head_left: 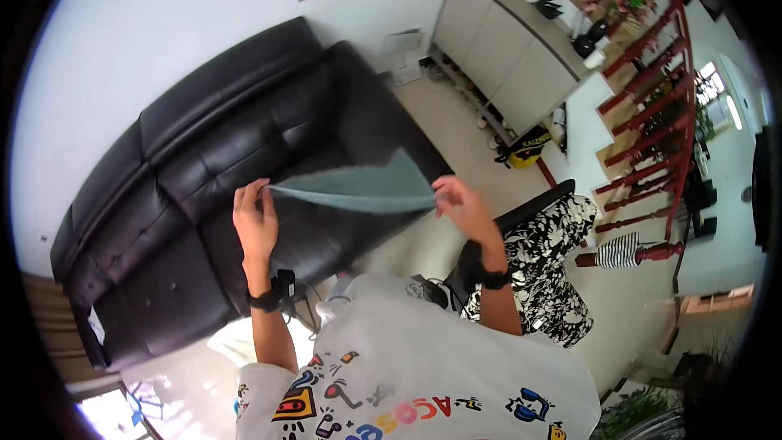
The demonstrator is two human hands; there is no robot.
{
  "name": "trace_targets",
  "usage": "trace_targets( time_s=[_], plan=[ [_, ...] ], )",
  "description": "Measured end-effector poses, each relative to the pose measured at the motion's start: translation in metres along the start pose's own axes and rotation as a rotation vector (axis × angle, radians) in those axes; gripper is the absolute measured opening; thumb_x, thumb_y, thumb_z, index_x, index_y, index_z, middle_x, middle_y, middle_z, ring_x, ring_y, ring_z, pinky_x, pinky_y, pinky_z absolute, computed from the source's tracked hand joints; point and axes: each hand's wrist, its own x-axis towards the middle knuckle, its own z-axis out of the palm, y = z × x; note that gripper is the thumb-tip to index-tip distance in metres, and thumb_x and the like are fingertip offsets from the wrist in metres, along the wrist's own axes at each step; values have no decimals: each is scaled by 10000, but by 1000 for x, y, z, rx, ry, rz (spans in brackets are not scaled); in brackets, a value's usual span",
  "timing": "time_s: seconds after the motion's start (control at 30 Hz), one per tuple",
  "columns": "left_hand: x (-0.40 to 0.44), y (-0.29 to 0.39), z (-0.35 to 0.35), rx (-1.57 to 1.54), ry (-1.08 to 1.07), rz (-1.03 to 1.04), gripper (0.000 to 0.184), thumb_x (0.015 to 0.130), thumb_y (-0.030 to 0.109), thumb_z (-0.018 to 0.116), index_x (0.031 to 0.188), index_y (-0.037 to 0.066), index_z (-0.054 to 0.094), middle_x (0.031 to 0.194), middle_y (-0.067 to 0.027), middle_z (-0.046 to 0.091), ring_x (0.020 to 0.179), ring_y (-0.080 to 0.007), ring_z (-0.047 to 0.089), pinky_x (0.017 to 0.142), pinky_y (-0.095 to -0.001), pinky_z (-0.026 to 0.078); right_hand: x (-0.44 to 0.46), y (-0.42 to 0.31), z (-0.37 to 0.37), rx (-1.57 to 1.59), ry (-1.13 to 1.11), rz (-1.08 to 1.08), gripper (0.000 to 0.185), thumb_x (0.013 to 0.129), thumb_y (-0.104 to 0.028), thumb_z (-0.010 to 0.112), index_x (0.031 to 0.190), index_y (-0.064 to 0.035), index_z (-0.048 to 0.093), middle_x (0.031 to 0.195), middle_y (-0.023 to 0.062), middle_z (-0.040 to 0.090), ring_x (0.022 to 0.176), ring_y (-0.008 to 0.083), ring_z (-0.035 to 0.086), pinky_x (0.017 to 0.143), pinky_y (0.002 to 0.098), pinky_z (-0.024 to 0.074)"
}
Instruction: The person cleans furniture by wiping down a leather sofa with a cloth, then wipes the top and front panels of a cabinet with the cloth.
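A thin, see-through grey-green sheet (366,186) is stretched between my two hands in front of the sofa. Whether it is cloth or plastic, I cannot tell. My left hand (256,226) pinches one corner between thumb and fingers. At the other end, my right hand (466,207) has its fingers closed on the sheet's edge, slightly blurred. The top edge is folded or slack, with a pointed part standing up near the right hand. Dark bands are strapped round both wrists.
A black leather sofa (220,171) runs along the white wall. Beyond it stands a grey cabinet (501,53) with ornaments on top and shoes beneath. A staircase with a red railing (684,57) rises at right. Black-and-white floral fabric (550,277) lies close to my right arm.
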Motion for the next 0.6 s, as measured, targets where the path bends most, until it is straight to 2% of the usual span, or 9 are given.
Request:
trace_targets(
  time_s=[0.1, 0.17, 0.2, 0.3, 0.33, 0.43, 0.47, 0.53, 0.6],
  plan=[
    [-4, 26, 18, 41, 6, -60, 141, 882, -5, 575, 992, 14, 661, 858, -159, 630, 796, -323, 619, 731, -396, 487, -37, -4, -10, 134, -118, 17, 330, 897, 47, 618, 1217, -9, 554, 1084, 52, 612, 894, 152, 666, 823, 306, 539],
    [-6, 43, 26, -30, 4, -67, 145, 853, -23, 553, 963, -4, 646, 845, -160, 626, 746, -295, 605, 702, -390, 478, -53, -5, -19, 175, -132, 16, 332, 900, 39, 627, 1221, -11, 554, 1113, 52, 610, 947, 151, 654, 859, 313, 537],
    [-7, 47, 32, -86, 25, -14, 182, 857, -30, 535, 1013, -10, 626, 809, -150, 610, 677, -248, 576, 675, -368, 463, -59, -5, -24, 199, -140, 17, 334, 902, 35, 632, 1223, -12, 554, 1127, 52, 609, 974, 150, 648, 877, 316, 536],
    [-13, 78, 31, -139, -140, -212, 239, 871, -28, 527, 1100, -3, 593, 788, -133, 602, 659, -218, 575, 671, -344, 464, -64, 2, -40, 213, -36, -41, 323, 909, 20, 623, 1223, -24, 563, 1086, 79, 609, 900, 175, 679, 862, 314, 533],
    [-14, 94, 29, -145, -154, -154, 285, 872, -40, 527, 1153, -16, 559, 751, -113, 595, 655, -202, 589, 694, -313, 477, -65, 12, -48, 193, -16, -25, 327, 917, 17, 640, 1232, -14, 556, 1123, 62, 621, 994, 150, 638, 889, 303, 529],
    [-18, 145, 22, -243, -108, 68, 307, 867, -54, 528, 1172, -42, 554, 730, -104, 608, 676, -209, 613, 734, -298, 496, -63, 19, -59, 359, 124, -25, 315, 917, 32, 631, 1221, -13, 561, 1092, 57, 626, 954, 151, 642, 860, 302, 531],
    [-18, 153, 19, -257, -103, 279, 423, 883, -46, 530, 1304, -11, 503, 752, -85, 621, 671, -164, 575, 724, -299, 491, -63, 13, -63, 374, 166, -46, 278, 922, -2, 656, 1190, -22, 582, 1096, 35, 615, 915, 130, 632, 840, 285, 523],
    [-10, 181, 10, -384, -88, 597, 372, 800, -18, 591, 1172, -25, 581, 721, -86, 620, 643, -186, 600, 684, -332, 527, -63, -7, -74, 367, 263, -27, 254, 920, -15, 660, 1166, -18, 594, 1039, 28, 627, 911, 117, 615, 815, 266, 511],
    [2, 215, -2, -502, -84, 827, 235, 823, 45, 633, 1053, -4, 624, 696, -80, 627, 622, -189, 607, 656, -364, 549, -64, -10, -82, 341, 385, -33, 236, 917, -56, 677, 1138, -16, 606, 984, 23, 638, 892, 102, 597, 791, 248, 491]
  ],
)
